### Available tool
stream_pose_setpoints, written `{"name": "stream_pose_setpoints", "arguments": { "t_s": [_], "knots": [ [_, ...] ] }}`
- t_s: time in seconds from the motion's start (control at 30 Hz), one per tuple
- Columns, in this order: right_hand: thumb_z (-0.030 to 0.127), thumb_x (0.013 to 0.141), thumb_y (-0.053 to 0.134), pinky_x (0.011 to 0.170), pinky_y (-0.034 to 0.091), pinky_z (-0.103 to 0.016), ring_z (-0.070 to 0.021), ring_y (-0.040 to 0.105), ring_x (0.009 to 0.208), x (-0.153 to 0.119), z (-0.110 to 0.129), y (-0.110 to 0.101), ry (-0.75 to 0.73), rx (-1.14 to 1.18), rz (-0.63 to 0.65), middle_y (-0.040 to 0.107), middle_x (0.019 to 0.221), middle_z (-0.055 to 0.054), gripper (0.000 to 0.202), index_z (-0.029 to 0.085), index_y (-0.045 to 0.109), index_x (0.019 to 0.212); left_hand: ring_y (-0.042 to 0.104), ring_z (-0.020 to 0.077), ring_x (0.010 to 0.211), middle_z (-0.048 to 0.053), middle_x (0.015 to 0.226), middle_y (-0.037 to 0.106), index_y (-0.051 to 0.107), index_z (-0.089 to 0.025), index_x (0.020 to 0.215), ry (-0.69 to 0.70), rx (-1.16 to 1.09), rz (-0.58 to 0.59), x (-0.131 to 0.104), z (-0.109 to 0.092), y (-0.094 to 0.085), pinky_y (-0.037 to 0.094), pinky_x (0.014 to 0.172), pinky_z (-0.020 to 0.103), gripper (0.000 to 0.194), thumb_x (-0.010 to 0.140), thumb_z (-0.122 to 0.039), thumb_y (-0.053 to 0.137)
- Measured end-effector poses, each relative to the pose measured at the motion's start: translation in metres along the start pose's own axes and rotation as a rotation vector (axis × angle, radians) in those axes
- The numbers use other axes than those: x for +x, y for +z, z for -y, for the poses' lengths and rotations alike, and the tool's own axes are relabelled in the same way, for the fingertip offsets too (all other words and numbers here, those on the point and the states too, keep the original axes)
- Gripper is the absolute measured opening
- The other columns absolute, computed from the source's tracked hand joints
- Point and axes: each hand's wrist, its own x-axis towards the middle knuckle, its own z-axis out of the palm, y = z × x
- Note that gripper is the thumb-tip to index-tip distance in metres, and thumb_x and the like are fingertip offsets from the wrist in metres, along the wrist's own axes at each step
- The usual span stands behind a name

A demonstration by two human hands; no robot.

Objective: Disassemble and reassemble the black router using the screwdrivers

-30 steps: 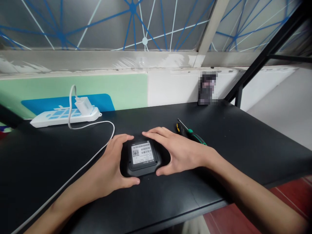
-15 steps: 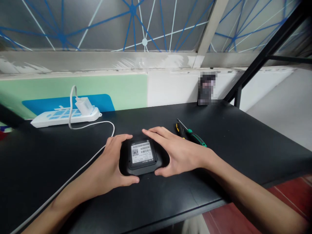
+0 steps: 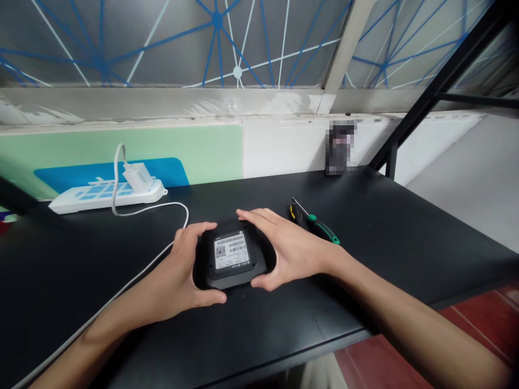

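A black, rounded-square electronic device (image 3: 255, 265) is held between my hands over the black table, its underside facing up. On it is a white label (image 3: 231, 252) with a QR code and barcodes. My left hand (image 3: 180, 275) wraps around the left end, thumb at the near edge and fingers at the far edge. From the other side, my right hand (image 3: 290, 248) clasps the right end in the same way. Whether the device touches the tabletop I cannot tell. Just beyond my right hand lies a green-and-black screwdriver (image 3: 322, 228), partly hidden by the wrist.
A black-and-yellow handle (image 3: 295, 212) lies beside the screwdriver. At the back left, a white power strip (image 3: 89, 201) carries a white charger (image 3: 138, 177); its cable (image 3: 150, 265) runs along the left. A pixelated object (image 3: 339, 148) leans on the back wall. The table (image 3: 292, 346) ends near me.
The whole view has shifted slightly, with things appearing a little further left. Both hands keep their hold on the device, which looks almost unmoved.
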Motion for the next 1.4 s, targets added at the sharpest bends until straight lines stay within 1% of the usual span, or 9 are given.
{"name": "stream_pose_setpoints", "arguments": {
  "t_s": [0.17,0.37,0.47,0.67,0.77,0.9,1.0,1.13,1.4],
  "knots": [
    [0.054,0.065,0.083,0.116,0.04,-0.06,-0.0387,0.045,0.14,0.0002,-0.0033,0.0018,-0.01,0.028,-0.016,0.046,0.153,-0.024,0.117,0.013,0.027,0.158,0.047,0.0424,0.13,0.011,0.139,0.038,0.025,-0.038,0.145,0.003,0.014,-0.012,-0.0002,0.0031,0.0015,0.046,0.105,0.065,0.103,0.067,-0.044,0.091],
    [0.056,0.065,0.083,0.118,0.04,-0.056,-0.037,0.045,0.139,0.0,-0.0054,0.0017,-0.009,0.051,-0.025,0.047,0.151,-0.023,0.117,0.012,0.028,0.158,0.042,0.0424,0.137,0.011,0.143,0.035,0.023,-0.039,0.147,-0.011,-0.038,-0.014,0.0001,0.0037,0.0,0.042,0.11,0.066,0.104,0.068,-0.047,0.091],
    [0.056,0.065,0.084,0.118,0.039,-0.056,-0.0369,0.045,0.139,0.0003,-0.0048,0.0012,-0.014,0.068,-0.033,0.046,0.151,-0.023,0.117,0.012,0.028,0.157,0.043,0.0399,0.136,0.011,0.142,0.036,0.025,-0.039,0.147,-0.031,-0.059,-0.016,-0.0002,0.0019,-0.0006,0.041,0.111,0.065,0.1,0.071,-0.044,0.089],
    [0.052,0.071,0.082,0.118,0.039,-0.059,-0.0368,0.039,0.144,-0.0017,-0.0016,0.0006,-0.053,0.116,-0.008,0.039,0.156,-0.02,0.113,0.021,0.022,0.161,0.048,0.0387,0.131,0.01,0.139,0.037,0.031,-0.036,0.144,-0.017,-0.073,-0.126,-0.0007,0.0019,-0.0004,0.046,0.107,0.061,0.097,0.065,-0.041,0.089],
    [0.053,0.073,0.081,0.119,0.038,-0.058,-0.0366,0.036,0.148,-0.0029,-0.0006,0.0005,-0.06,0.134,-0.009,0.034,0.16,-0.019,0.113,0.024,0.018,0.162,0.047,0.0384,0.131,0.01,0.138,0.04,0.033,-0.034,0.142,0.005,-0.072,-0.158,-0.0004,0.0026,-0.0017,0.045,0.108,0.061,0.096,0.065,-0.04,0.089],
    [0.054,0.072,0.084,0.122,0.036,-0.056,-0.0356,0.033,0.151,-0.003,-0.0001,0.0009,-0.056,0.128,-0.009,0.031,0.163,-0.019,0.116,0.023,0.018,0.162,0.042,0.0379,0.135,0.011,0.141,0.038,0.032,-0.034,0.142,0.023,-0.098,-0.164,0.0006,0.0026,-0.0035,0.042,0.111,0.061,0.094,0.067,-0.038,0.088],
    [0.054,0.071,0.084,0.122,0.036,-0.055,-0.0347,0.033,0.151,-0.0018,-0.0006,0.0019,-0.051,0.125,-0.011,0.031,0.163,-0.019,0.116,0.021,0.019,0.162,0.042,0.0378,0.136,0.011,0.141,0.038,0.032,-0.034,0.142,0.027,-0.094,-0.152,0.0014,0.0023,-0.0039,0.04,0.113,0.061,0.094,0.066,-0.037,0.088],
    [0.055,0.07,0.084,0.12,0.038,-0.057,-0.0355,0.035,0.149,0.0002,-0.0026,0.0031,-0.057,0.138,-0.02,0.034,0.161,-0.019,0.118,0.022,0.018,0.162,0.042,0.0383,0.136,0.011,0.141,0.038,0.032,-0.034,0.143,0.03,-0.091,-0.155,0.0012,0.0019,-0.0033,0.041,0.112,0.062,0.095,0.066,-0.038,0.089],
    [0.055,0.065,0.087,0.117,0.041,-0.056,-0.0346,0.045,0.14,0.0018,-0.0043,0.0015,-0.058,0.164,-0.121,0.044,0.152,-0.02,0.121,0.02,0.021,0.16,0.039,0.0398,0.141,0.013,0.148,0.033,0.025,-0.036,0.151,0.051,-0.083,-0.151,-0.0004,0.0025,-0.0025,0.037,0.117,0.063,0.101,0.072,-0.042,0.088]
  ]
}}
